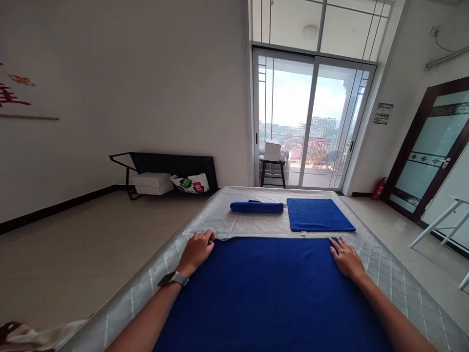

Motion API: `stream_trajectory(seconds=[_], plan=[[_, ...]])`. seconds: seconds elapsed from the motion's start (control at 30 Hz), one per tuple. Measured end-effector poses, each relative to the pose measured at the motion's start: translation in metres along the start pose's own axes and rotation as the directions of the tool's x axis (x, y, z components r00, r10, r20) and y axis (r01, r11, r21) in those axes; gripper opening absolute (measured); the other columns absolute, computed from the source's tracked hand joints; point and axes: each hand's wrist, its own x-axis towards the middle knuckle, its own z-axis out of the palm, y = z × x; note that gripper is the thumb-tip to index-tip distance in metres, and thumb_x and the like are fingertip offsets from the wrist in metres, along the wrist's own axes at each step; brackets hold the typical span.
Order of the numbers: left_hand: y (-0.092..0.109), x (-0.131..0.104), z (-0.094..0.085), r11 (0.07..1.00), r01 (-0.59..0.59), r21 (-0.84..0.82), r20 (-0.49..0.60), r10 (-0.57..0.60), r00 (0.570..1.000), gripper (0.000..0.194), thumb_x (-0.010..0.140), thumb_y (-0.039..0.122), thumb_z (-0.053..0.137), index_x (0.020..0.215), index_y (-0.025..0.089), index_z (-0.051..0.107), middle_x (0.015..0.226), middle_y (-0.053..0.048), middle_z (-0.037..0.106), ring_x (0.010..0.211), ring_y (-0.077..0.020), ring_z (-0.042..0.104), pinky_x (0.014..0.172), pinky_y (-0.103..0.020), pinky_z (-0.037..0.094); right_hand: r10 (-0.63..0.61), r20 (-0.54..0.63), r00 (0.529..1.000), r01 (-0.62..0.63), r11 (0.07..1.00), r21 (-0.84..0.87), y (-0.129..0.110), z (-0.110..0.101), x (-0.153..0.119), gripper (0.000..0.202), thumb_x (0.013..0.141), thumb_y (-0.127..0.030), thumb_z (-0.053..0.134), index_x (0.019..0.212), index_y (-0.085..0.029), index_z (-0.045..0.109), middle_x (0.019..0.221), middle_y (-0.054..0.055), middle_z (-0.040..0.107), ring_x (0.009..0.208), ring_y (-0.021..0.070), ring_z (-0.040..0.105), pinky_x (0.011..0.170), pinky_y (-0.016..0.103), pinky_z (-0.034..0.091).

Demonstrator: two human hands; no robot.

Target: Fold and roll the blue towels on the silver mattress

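Note:
A large blue towel is spread over the near part of the mattress. At its far left corner, my left hand has its fingers curled in on the edge, which lifts slightly beside them. A watch is on that wrist. My right hand lies flat on the far right corner, fingers stretched out along the edge. Beyond the towel's far edge lie a rolled blue towel and, to its right, a flat folded blue towel with a small white tag at its near edge.
The mattress has a silvery, quilted-looking cover. Against the left wall stands a black rack with a white box and a printed bag. Glass sliding doors are ahead; a white stool stands at right.

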Motion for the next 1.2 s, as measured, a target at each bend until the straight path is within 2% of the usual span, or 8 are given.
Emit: stream_trajectory(seconds=[0.17,0.27,0.37,0.53,0.6,0.7,0.87,1.2], plan=[[0.005,0.005,0.001,0.995,-0.065,0.081,-0.027,0.067,0.997,0.036,0.081,0.011,0.045,0.105,0.02,0.069,0.1,-0.009,0.07,0.098,-0.0262,0.064,0.087,-0.036,0.049,0.028,0.022,0.999,-0.028,1.0,0.0,-0.004,-0.004,-0.001,0.054,0.101,-0.037,0.025,0.154,-0.028,0.034,0.162,0.003,0.03,0.15,0.0219,0.023,0.121,0.045,0.021],[0.009,0.003,0.006,0.99,-0.02,0.14,-0.063,0.029,0.998,0.03,0.085,0.022,0.047,0.099,0.017,0.073,0.109,-0.014,0.067,0.101,-0.0298,0.063,0.087,-0.04,0.05,0.036,0.024,0.999,-0.036,0.999,0.006,-0.005,-0.006,-0.002,0.054,0.101,-0.038,0.026,0.153,-0.028,0.035,0.162,0.003,0.029,0.15,0.0217,0.023,0.121,0.044,0.02],[0.008,0.001,0.012,0.991,0.048,0.122,-0.133,-0.032,0.991,0.036,0.089,0.029,0.045,0.108,0.013,0.07,0.118,-0.017,0.065,0.105,-0.0312,0.062,0.09,-0.042,0.05,0.04,0.022,0.999,-0.04,0.999,0.014,-0.006,-0.008,-0.002,0.054,0.101,-0.038,0.027,0.153,-0.028,0.035,0.162,0.003,0.03,0.15,0.0216,0.023,0.121,0.043,0.02],[0.001,0.0,0.017,0.989,0.11,0.099,-0.209,-0.087,0.974,0.043,0.088,0.014,0.037,0.119,0.013,0.067,0.128,-0.018,0.061,0.117,-0.0332,0.057,0.099,-0.045,0.045,0.048,0.04,0.998,-0.049,0.999,0.015,-0.008,-0.009,-0.003,0.054,0.101,-0.038,0.025,0.154,-0.027,0.034,0.162,0.003,0.028,0.15,0.0209,0.022,0.121,0.043,0.019],[-0.001,0.001,0.021,0.997,0.05,0.057,-0.132,-0.042,0.99,0.044,0.089,0.014,0.036,0.117,0.016,0.069,0.133,-0.015,0.061,0.124,-0.0332,0.054,0.104,-0.045,0.042,0.05,0.044,0.998,-0.051,0.999,0.014,-0.008,-0.009,-0.002,0.055,0.101,-0.038,0.025,0.154,-0.027,0.033,0.162,0.003,0.028,0.15,0.0208,0.021,0.121,0.043,0.019],[-0.004,0.001,0.028,0.998,-0.039,-0.049,0.044,0.041,0.998,0.046,0.094,0.028,0.034,0.128,0.022,0.064,0.139,-0.008,0.061,0.131,-0.0283,0.052,0.109,-0.042,0.041,0.049,0.044,0.998,-0.05,0.999,0.016,-0.006,-0.007,-0.001,0.055,0.101,-0.038,0.024,0.155,-0.027,0.031,0.163,0.003,0.027,0.15,0.0207,0.02,0.121,0.044,0.018],[-0.013,-0.005,0.039,0.997,-0.033,-0.074,0.228,0.049,0.973,0.06,0.096,0.05,0.029,0.148,0.023,0.044,0.156,-0.007,0.043,0.146,-0.0252,0.034,0.119,-0.045,0.027,0.043,0.055,0.998,-0.044,0.999,0.003,-0.004,-0.003,0.002,0.056,0.101,-0.039,0.022,0.156,-0.027,0.028,0.164,0.004,0.024,0.151,0.0214,0.019,0.121,0.045,0.018],[-0.009,-0.006,0.044,0.998,-0.042,-0.053,0.202,0.052,0.978,0.06,0.098,0.05,0.033,0.15,0.021,0.04,0.159,-0.012,0.036,0.147,-0.0277,0.031,0.12,-0.048,0.023,0.058,0.148,0.987,-0.047,0.996,-0.071,0.002,-0.005,0.012,0.058,0.1,-0.034,0.019,0.158,-0.027,0.021,0.165,0.003,0.02,0.151,0.0204,0.016,0.12,0.048,0.019]])
